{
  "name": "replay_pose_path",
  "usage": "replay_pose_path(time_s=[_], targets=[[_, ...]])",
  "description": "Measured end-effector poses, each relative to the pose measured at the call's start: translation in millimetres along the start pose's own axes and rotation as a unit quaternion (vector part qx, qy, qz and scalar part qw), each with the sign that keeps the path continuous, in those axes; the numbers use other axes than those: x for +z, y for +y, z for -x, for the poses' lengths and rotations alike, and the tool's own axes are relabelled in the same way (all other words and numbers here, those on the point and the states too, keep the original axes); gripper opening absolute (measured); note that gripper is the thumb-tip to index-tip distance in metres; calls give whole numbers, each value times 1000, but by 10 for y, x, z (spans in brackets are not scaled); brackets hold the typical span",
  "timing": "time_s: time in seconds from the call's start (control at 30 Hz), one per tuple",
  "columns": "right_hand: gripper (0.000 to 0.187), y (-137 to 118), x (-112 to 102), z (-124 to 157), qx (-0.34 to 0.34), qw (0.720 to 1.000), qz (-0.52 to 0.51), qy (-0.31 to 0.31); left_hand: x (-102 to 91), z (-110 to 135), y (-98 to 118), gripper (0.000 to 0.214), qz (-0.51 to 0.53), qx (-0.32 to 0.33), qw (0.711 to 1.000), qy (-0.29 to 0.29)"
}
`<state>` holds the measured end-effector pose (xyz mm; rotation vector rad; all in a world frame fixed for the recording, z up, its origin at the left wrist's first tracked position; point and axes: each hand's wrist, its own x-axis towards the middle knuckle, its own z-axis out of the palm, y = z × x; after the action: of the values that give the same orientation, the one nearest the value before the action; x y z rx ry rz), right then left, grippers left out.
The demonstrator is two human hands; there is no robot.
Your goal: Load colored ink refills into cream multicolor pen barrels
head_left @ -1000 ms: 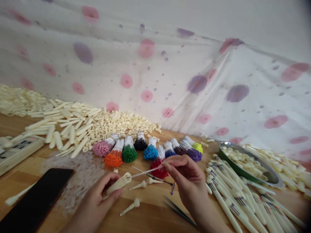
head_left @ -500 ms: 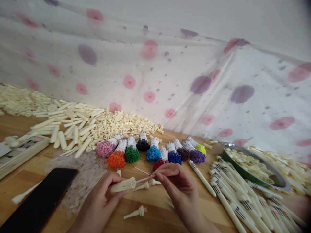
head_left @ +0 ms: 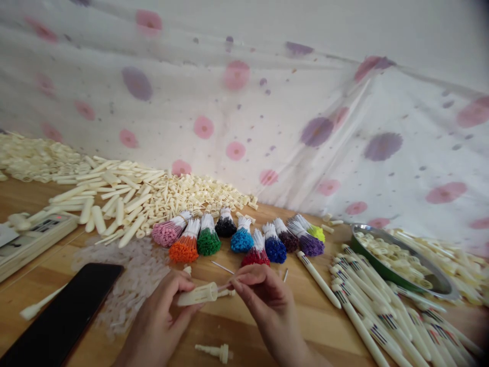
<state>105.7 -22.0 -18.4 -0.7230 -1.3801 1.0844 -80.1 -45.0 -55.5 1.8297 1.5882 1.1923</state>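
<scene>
Pinched between the fingers of my left hand (head_left: 162, 311) is a cream slotted pen barrel (head_left: 198, 294), its open end facing right. My right hand (head_left: 267, 306) grips a thin ink refill (head_left: 224, 288) between thumb and fingertips. The refill's far end is inside the barrel's opening, and only a short pinkish length shows. Below the hands lies a cream stepped pen part (head_left: 214, 351); a similar one is partly hidden behind the right fingers. Just beyond my right hand is a bundle of red-tipped refills (head_left: 255, 253).
Several colour-tipped refill bundles (head_left: 208, 237) stand in a curved row. Behind them spreads a heap of cream pen parts (head_left: 179, 191). At left lie a phone (head_left: 64, 311), clear small pieces (head_left: 130, 285) and a power strip (head_left: 42, 234). Assembled pens (head_left: 367, 300) and a green bowl (head_left: 382, 270) occupy the right.
My right hand has moved left towards the barrel, and the refill has slid further into it. A thin rod on the table beyond my right hand now shows.
</scene>
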Motion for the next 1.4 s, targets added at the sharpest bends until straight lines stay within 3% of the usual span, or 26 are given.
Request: replay_pose_path(time_s=[0.3,0.43,0.73,0.87,0.97,1.07,1.2,1.4], targets=[[36,99,29,-37,223,974,16,-21,8,-33,29,9,-97,119,986,69],[39,111,32,-52,249,967,39,-25,-4,-46,70,10,-138,164,973,85],[32,243,111,72,141,976,166,-22,24,-52,82,5,-190,184,960,91],[27,281,67,78,54,967,249,-30,44,-54,89,8,-172,160,969,81],[22,198,9,49,-32,956,280,-76,38,-48,80,9,-141,136,978,75],[17,67,-60,1,-105,932,312,-150,17,-39,44,8,-108,107,987,60],[19,-41,-144,-64,-171,880,373,-241,1,-30,0,6,-74,70,994,45],[19,-21,-197,-96,-253,834,422,-249,37,-25,-4,9,-80,74,994,31]])
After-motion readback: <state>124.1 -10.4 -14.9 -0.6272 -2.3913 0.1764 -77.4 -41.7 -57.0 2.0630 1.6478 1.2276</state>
